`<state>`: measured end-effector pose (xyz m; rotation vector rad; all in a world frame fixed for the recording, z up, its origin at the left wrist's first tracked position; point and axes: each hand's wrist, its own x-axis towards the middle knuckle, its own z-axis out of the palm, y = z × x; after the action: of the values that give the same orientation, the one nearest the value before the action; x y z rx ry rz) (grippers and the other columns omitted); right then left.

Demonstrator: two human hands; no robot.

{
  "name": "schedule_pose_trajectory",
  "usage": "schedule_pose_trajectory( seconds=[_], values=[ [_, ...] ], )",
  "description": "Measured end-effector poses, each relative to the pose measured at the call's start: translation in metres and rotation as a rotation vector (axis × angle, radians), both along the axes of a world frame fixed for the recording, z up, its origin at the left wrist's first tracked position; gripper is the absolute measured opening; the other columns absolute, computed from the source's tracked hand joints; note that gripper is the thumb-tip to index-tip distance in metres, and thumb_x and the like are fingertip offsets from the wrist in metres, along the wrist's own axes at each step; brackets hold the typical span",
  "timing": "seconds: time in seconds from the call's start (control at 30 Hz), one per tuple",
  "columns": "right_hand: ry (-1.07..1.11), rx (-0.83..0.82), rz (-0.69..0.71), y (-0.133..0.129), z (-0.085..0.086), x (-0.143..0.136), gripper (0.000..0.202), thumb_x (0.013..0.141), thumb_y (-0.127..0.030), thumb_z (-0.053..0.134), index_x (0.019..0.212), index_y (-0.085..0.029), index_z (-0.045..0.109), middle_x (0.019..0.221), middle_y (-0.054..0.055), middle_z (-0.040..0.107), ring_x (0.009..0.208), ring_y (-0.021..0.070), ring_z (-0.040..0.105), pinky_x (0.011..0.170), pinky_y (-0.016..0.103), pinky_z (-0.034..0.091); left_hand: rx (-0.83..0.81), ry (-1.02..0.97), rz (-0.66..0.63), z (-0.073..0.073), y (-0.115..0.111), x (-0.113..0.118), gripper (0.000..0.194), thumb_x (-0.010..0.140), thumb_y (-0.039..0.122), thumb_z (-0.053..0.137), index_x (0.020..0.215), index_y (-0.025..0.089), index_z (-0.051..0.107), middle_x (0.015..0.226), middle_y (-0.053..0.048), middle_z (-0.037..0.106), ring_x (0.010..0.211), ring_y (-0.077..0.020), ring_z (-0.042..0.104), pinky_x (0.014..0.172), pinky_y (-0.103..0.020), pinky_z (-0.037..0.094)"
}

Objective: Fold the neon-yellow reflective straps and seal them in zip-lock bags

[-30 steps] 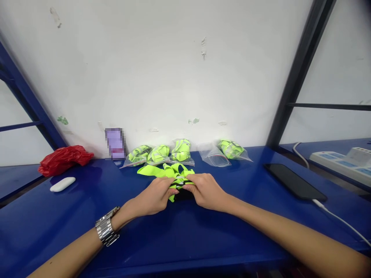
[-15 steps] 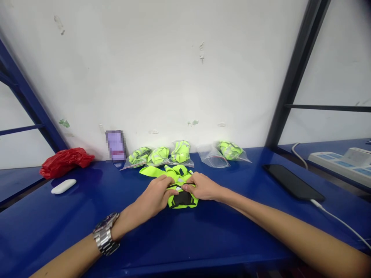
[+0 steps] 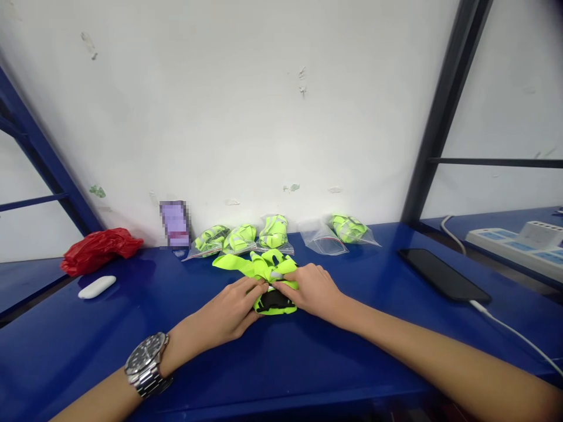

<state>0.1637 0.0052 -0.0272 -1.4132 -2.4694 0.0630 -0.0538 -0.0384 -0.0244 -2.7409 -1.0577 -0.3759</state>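
A neon-yellow reflective strap [image 3: 264, 266] with grey bands and a black buckle [image 3: 275, 299] lies bunched on the blue table [image 3: 272, 363]. Gripping its left side is my left hand [image 3: 240, 302], fingers bent over the top and thumb low by the front edge. My right hand [image 3: 314, 290] holds the right side, thumb and fingers closed on the folds near the buckle. A loose end of the strap trails to the back left. The parts under my fingers are hidden.
Behind the strap, several clear zip bags [image 3: 240, 239] hold similar yellow bundles; one transparent bag [image 3: 319, 237] looks flat. To the left are a red plastic bag [image 3: 103, 249], a white case [image 3: 97, 287] and a propped phone [image 3: 176, 224]. A cabled black phone [image 3: 442, 274] and power strip [image 3: 519, 246] sit right.
My left hand has turned over the strap's left side, its thumb shifting lower, and the watch face now shows. My right hand stays on the folds, slightly shifted. The bags have not moved.
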Motion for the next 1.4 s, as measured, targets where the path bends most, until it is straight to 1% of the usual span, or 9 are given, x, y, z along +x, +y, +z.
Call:
schedule_pose_trajectory(
  seconds=[0.13, 0.27, 0.57, 0.73, 0.87, 1.0, 1.17, 1.27, 1.4],
  values=[
    [-0.028, 0.299, 0.214, -0.007, -0.005, 0.009, 0.039, 0.099, -0.04, 0.036, 0.094, -0.018, 0.067, 0.091, 0.01, 0.066, 0.084, 0.0212, 0.06, 0.068, 0.028, 0.041, -0.04, 0.023, 0.007, -0.001, 0.005, 0.003, 0.032, 0.092, 0.016, 0.048, 0.124, 0.016, 0.047, 0.11, -0.011, 0.059, 0.1, -0.021, 0.059, 0.086, -0.035, 0.052],
    [-0.032, 0.454, 0.539, -0.002, -0.013, 0.018, 0.051, 0.089, -0.06, 0.045, 0.101, -0.013, 0.061, 0.097, 0.014, 0.062, 0.098, 0.0263, 0.053, 0.084, 0.039, 0.042, 0.079, 0.028, 0.018, -0.005, 0.007, 0.001, 0.031, 0.093, 0.023, 0.048, 0.124, 0.016, 0.049, 0.109, -0.012, 0.059, 0.108, -0.0258, 0.052, 0.092, -0.043, 0.047],
    [-0.194, 0.536, 0.549, 0.005, -0.022, 0.004, 0.027, 0.099, -0.022, 0.034, 0.093, -0.01, 0.057, 0.085, 0.011, 0.057, 0.086, 0.0235, 0.053, 0.082, 0.037, 0.043, 0.09, 0.051, 0.115, -0.02, 0.013, -0.005, 0.024, 0.097, 0.024, 0.04, 0.117, 0.015, 0.05, 0.099, -0.011, 0.056, 0.092, -0.0228, 0.053, 0.08, -0.037, 0.049],
    [-0.056, 0.447, 0.511, 0.006, -0.02, 0.004, 0.029, 0.1, -0.021, 0.031, 0.089, -0.011, 0.057, 0.084, 0.011, 0.058, 0.084, 0.0225, 0.053, 0.078, 0.034, 0.042, -0.008, -0.035, 0.112, -0.019, 0.012, -0.005, 0.019, 0.096, 0.018, 0.035, 0.11, 0.017, 0.047, 0.101, -0.009, 0.056, 0.093, -0.0225, 0.055, 0.078, -0.035, 0.048],
    [0.063, 0.215, 0.408, 0.005, -0.014, 0.005, 0.03, 0.099, -0.023, 0.034, 0.082, -0.013, 0.057, 0.075, 0.007, 0.059, 0.066, 0.0164, 0.05, 0.062, 0.027, 0.034, -0.165, -0.215, 0.157, -0.02, 0.015, -0.002, 0.029, 0.089, 0.008, 0.036, 0.115, 0.018, 0.042, 0.097, -0.007, 0.058, 0.086, -0.0193, 0.058, 0.074, -0.03, 0.048],
    [0.139, 0.009, 0.335, 0.009, -0.005, 0.005, 0.036, 0.099, -0.026, 0.035, 0.071, -0.016, 0.056, 0.06, 0.001, 0.053, 0.053, 0.0111, 0.042, 0.057, 0.025, 0.025, -0.291, -0.282, 0.231, -0.012, 0.02, 0.006, 0.022, 0.091, 0.016, 0.036, 0.11, 0.017, 0.047, 0.076, -0.002, 0.057, 0.07, -0.0173, 0.055, 0.064, -0.027, 0.045],
    [0.136, -0.071, 0.294, 0.017, 0.003, 0.006, 0.04, 0.098, -0.029, 0.036, 0.064, -0.016, 0.053, 0.056, 0.0, 0.047, 0.051, 0.0096, 0.037, 0.055, 0.025, 0.022, -0.386, -0.315, 0.269, -0.006, 0.02, 0.014, 0.025, 0.093, 0.021, 0.037, 0.117, 0.018, 0.044, 0.072, 0.001, 0.058, 0.061, -0.0159, 0.055, 0.057, -0.025, 0.041],
    [0.114, -0.1, 0.284, 0.021, 0.004, 0.005, 0.037, 0.097, -0.029, 0.038, 0.066, -0.016, 0.054, 0.058, 0.0, 0.047, 0.053, 0.0096, 0.038, 0.055, 0.025, 0.022, -0.25, -0.286, 0.272, -0.012, 0.016, 0.012, 0.031, 0.094, 0.019, 0.038, 0.124, 0.018, 0.042, 0.085, -0.005, 0.063, 0.073, -0.0187, 0.061, 0.066, -0.029, 0.047],
    [0.114, -0.161, 0.277, 0.028, 0.005, 0.004, 0.035, 0.095, -0.031, 0.04, 0.067, -0.017, 0.055, 0.058, 0.0, 0.046, 0.053, 0.0099, 0.038, 0.055, 0.024, 0.022, 0.144, -0.188, 0.171, -0.017, 0.011, 0.007, 0.024, 0.094, 0.02, 0.043, 0.116, 0.015, 0.051, 0.11, -0.016, 0.058, 0.094, -0.0247, 0.059, 0.079, -0.037, 0.05]
  ],
)
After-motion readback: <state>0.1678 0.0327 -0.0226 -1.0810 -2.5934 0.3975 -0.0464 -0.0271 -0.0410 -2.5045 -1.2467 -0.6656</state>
